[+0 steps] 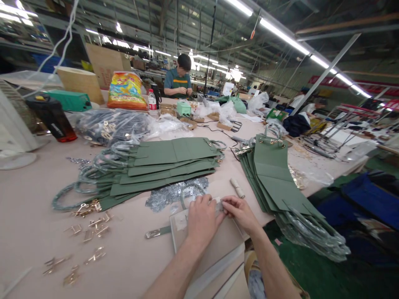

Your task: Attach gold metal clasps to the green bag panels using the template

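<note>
In front of me lies a bag panel (205, 249) with its pale inner side up. A plastic-wrapped handle (183, 194) arches from its far edge, and a green strap with a metal tip (157, 232) sticks out at its left. My left hand (202, 218) is closed over the panel's far edge, fingers curled. Close against it, my right hand (239, 211) pinches something small and greyish at that edge, mostly hidden by the fingertips. Just beyond the hands is a spread of small flat metal plates (174, 195). A short pale roll (237, 188) lies by my right hand.
Stacked green bag panels (174, 151) lie to the left; more panels (271, 170) hang over the table's right edge. Gold-coloured hardware (96, 226) is scattered at left. Farther back are a dark tumbler (52, 118), a plastic-wrapped bundle (112, 124) and a seated co-worker (177, 81).
</note>
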Tool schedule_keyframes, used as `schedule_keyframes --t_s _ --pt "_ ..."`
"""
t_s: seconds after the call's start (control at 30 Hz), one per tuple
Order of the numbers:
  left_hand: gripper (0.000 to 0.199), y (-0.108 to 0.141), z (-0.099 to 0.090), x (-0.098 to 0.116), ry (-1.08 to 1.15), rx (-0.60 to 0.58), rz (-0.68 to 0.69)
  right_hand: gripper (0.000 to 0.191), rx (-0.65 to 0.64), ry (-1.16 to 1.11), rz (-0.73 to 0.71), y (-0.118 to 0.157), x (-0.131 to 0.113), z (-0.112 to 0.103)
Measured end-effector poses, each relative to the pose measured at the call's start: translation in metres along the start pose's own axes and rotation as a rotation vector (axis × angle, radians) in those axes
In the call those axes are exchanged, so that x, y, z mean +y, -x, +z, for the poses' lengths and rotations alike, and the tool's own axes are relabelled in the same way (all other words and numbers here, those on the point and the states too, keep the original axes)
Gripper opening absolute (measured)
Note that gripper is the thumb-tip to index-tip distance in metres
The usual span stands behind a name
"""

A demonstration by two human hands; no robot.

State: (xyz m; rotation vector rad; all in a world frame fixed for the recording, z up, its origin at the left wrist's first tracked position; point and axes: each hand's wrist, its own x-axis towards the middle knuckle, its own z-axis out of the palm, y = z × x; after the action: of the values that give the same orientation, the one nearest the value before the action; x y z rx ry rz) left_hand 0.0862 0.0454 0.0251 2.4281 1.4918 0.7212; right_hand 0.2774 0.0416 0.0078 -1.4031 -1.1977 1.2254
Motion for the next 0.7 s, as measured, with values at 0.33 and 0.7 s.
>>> schedule_keyframes --t_s 0.33,0.7 --pt "0.037 0.0006 0.0013 -0.0004 0.014 0.019 0.001 0.037 -0.022 0.088 -0.037 -0.0039 -0.0009 0.0029" --pt "0.035 0.0012 0.0016 -0.0004 0.004 0.021 0.007 0.034 0.037 0.123 -0.112 -0.0037 0.0059 0.0099"
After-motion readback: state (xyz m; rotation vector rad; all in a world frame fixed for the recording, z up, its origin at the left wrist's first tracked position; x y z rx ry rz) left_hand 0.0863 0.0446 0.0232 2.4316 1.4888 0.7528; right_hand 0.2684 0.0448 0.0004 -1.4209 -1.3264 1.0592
